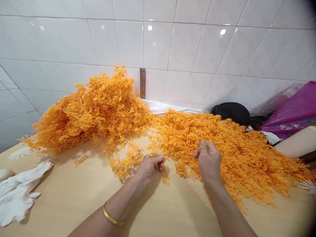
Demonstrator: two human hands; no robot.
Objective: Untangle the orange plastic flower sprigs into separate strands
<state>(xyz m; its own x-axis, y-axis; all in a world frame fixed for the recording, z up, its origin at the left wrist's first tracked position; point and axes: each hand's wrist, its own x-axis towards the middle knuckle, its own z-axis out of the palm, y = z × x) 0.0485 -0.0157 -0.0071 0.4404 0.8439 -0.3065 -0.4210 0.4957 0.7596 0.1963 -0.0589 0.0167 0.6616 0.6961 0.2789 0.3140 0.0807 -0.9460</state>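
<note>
My left hand (150, 166), below a gold bangle, is closed around a sprig of orange artificial flowers (128, 161) that trails out to both sides of the fist. To its right, my right hand (208, 159) is closed in a pinch in front of the broad spread of loose orange florets (237, 158). What its fingertips hold, if anything, is too small to make out. Behind my left hand rises a tall heap of orange flower stems (98, 112), tangled together on the table.
The pale wooden table (98, 204) meets a white tiled wall (158, 42) with a metal bracket (142, 83). Crumpled white cloth (22, 191) lies at the left. A black pouch (230, 113) and a purple bag (293, 110) sit at the back right.
</note>
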